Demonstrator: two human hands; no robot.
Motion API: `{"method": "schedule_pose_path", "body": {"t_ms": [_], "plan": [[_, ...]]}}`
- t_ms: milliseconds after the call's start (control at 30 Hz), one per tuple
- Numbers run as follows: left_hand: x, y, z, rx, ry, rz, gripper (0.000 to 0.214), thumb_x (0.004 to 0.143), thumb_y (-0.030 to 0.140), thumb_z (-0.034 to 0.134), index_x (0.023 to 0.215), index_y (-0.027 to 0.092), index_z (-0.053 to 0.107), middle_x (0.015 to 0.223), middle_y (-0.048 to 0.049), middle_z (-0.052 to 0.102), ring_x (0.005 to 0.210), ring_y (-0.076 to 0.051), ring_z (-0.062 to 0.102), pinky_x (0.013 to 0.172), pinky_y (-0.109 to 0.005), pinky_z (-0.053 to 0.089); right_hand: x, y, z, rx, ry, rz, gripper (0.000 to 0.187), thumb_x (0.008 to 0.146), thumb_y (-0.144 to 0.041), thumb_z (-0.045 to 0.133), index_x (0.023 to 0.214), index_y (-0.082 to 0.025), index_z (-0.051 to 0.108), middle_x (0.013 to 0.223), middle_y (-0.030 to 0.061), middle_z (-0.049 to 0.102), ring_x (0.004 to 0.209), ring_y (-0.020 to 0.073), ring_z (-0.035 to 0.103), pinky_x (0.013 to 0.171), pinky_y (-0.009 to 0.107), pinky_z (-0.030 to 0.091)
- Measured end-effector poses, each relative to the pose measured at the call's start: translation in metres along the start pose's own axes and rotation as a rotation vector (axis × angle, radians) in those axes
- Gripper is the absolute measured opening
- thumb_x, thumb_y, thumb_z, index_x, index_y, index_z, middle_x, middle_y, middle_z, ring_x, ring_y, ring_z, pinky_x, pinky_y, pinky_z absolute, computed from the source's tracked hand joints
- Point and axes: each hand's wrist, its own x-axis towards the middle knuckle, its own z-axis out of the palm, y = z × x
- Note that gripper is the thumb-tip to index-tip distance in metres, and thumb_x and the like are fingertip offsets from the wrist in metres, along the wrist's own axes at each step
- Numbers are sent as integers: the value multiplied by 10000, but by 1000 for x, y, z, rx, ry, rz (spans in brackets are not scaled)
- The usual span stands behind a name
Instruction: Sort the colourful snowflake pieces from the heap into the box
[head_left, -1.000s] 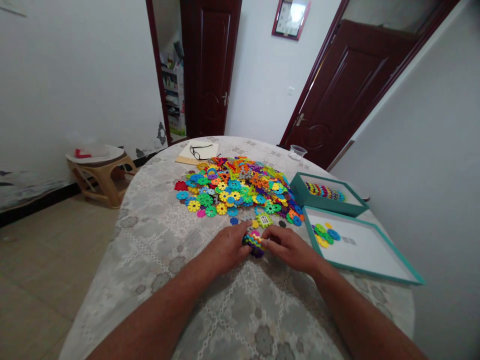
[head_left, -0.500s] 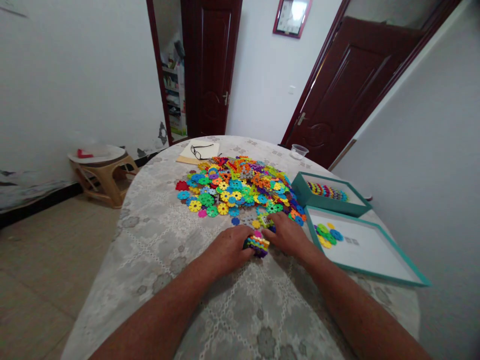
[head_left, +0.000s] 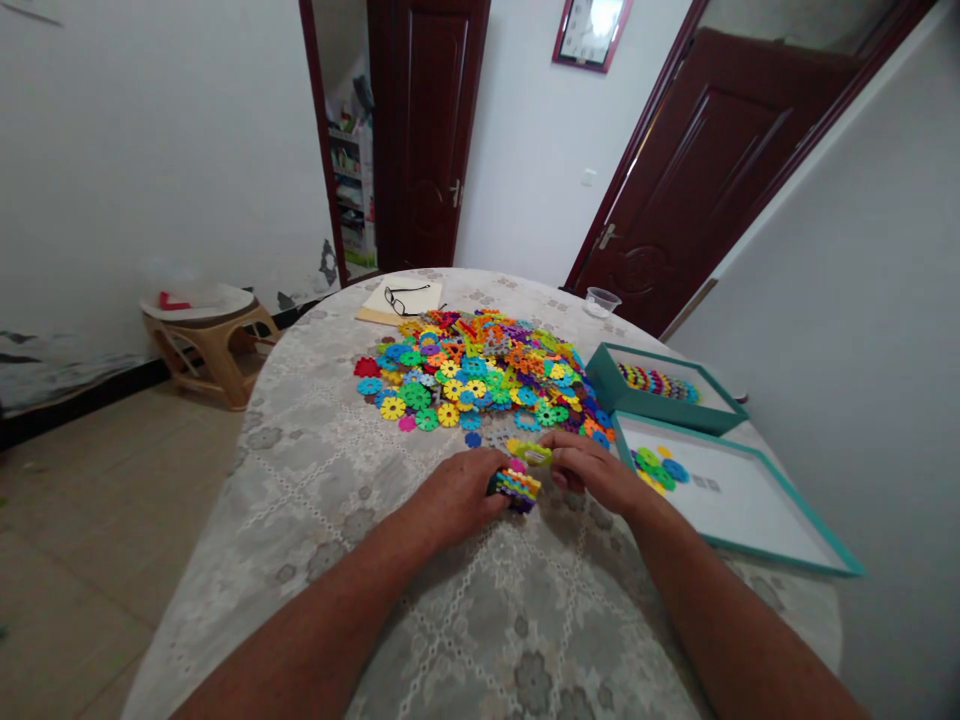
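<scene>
A short stack of multicoloured plastic snowflake discs (head_left: pixel 517 488) is gripped in my left hand (head_left: pixel 466 495), close above the tablecloth. To its right, my right hand (head_left: pixel 589 468) pinches a yellow-green plastic piece (head_left: pixel 534 455) between thumb and fingers; its exact shape is hard to make out. A pink disc (head_left: pixel 517 466) shows just behind the stack. Beyond both hands spreads a large heap of snowflake discs (head_left: pixel 480 375) in many colours. A blue disc (head_left: pixel 472 439) and a yellow disc (head_left: pixel 513 445) lie at the heap's near edge.
On the right stands a teal box (head_left: pixel 660 410) with rows of discs inside. In front of it lies a teal-rimmed tray (head_left: pixel 757 500) holding several loose discs. Glasses (head_left: pixel 405 300) rest on paper at the back left, and a clear bowl (head_left: pixel 600 302) sits at the back right.
My right hand has drawn back slightly, and the yellow-green piece has lifted and tilted in its fingers. My left hand keeps the stack in nearly the same place.
</scene>
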Motion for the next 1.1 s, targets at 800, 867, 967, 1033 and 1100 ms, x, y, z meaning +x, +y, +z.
{"method": "schedule_pose_path", "body": {"t_ms": [800,867,967,1033,1100], "plan": [[-2,3,-1,-5,-18,12,280,852,316,732,1112,251,653,1098,-48,725,973,-233,650,826,-325,458,8,1,16,-196,80,-139,316,1029,-417,525,1204,-218,698,1034,63,726,873,194,658,803,325,535],[-2,4,-1,9,-20,-5,273,844,332,744,1090,251,657,1077,-49,731,967,-240,652,829,-334,458,18,10,19,-343,227,-235,333,1000,-344,571,1302,-229,655,1272,105,685,1080,230,650,966,390,517],[-2,5,-2,23,-14,-1,264,846,354,743,1072,247,656,1071,-52,732,961,-245,653,816,-337,455,30,21,24,-496,204,-300,394,984,-296,604,1369,-217,617,1376,134,633,1263,262,588,1085,427,456],[-2,5,-2,31,-8,9,261,849,355,739,1071,247,654,1074,-51,731,959,-244,653,808,-336,452,35,25,25,-561,143,-277,359,987,-289,606,1335,-204,640,1304,132,658,1228,261,604,1054,407,466],[-3,5,-3,37,-12,5,257,850,356,737,1069,250,654,1072,-47,731,959,-242,652,806,-333,449,34,24,25,-598,111,-249,288,990,-274,595,1257,-196,673,1215,122,679,1145,250,628,997,380,480]]}}
